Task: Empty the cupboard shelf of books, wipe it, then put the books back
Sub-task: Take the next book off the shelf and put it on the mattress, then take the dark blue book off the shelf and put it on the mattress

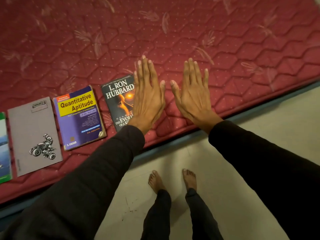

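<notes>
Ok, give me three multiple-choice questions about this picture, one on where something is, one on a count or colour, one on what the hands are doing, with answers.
1. Where does the Quantitative Aptitude book lie?
A. On the floor
B. On the red mattress
C. In a cupboard

2. How many books show, counting the one cut off at the left edge?
A. Two
B. Four
C. Six

3. What are the left hand and right hand doing?
A. Both gripping a book
B. Both flat with straight fingers, holding nothing
C. One wiping with a cloth

Answers: 1 B, it rests on the quilted mattress. 2 B, green-edged book, grey notebook, Aptitude book, Hubbard paperback. 3 B, both are spread and empty.
</notes>
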A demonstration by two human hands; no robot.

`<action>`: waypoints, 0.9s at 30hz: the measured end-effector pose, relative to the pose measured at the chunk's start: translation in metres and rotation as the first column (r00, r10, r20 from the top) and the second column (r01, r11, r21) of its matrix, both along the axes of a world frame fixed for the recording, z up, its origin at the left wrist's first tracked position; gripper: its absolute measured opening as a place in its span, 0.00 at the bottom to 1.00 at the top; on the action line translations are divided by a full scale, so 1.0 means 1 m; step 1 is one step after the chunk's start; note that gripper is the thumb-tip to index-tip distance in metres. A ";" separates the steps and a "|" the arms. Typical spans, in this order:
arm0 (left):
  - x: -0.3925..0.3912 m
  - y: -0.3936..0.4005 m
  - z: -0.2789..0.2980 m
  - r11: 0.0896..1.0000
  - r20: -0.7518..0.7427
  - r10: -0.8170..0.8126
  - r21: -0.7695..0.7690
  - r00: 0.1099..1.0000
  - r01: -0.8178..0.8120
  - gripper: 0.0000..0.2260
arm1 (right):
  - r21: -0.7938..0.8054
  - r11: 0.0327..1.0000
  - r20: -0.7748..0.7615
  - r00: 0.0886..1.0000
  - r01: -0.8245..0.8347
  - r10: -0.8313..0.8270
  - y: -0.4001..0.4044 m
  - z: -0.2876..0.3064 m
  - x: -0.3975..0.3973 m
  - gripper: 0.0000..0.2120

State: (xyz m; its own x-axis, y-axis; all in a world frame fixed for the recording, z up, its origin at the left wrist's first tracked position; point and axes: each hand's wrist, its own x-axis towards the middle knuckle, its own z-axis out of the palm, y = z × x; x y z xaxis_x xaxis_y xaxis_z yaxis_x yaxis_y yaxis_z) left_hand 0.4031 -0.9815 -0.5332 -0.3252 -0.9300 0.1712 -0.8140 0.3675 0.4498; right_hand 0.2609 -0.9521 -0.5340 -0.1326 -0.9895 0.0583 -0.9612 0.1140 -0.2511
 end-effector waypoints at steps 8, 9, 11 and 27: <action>-0.047 0.026 0.028 0.982 0.007 -0.183 0.055 0.983 0.182 0.27 | 0.049 0.988 -0.006 0.989 0.146 -0.146 0.046 0.035 -0.042 0.34; -0.052 0.029 0.033 0.978 0.016 -0.202 0.064 0.979 0.201 0.27 | 0.055 0.985 -0.003 0.987 0.163 -0.163 0.052 0.040 -0.046 0.34; -0.063 0.036 0.044 0.968 0.030 -0.242 0.077 0.970 0.239 0.27 | 0.073 0.978 0.005 0.980 0.197 -0.198 0.065 0.052 -0.056 0.34; -0.179 0.151 0.124 0.824 0.075 -0.565 0.001 0.822 0.566 0.26 | 0.083 0.865 -0.020 0.869 0.495 -0.495 0.223 0.126 -0.146 0.33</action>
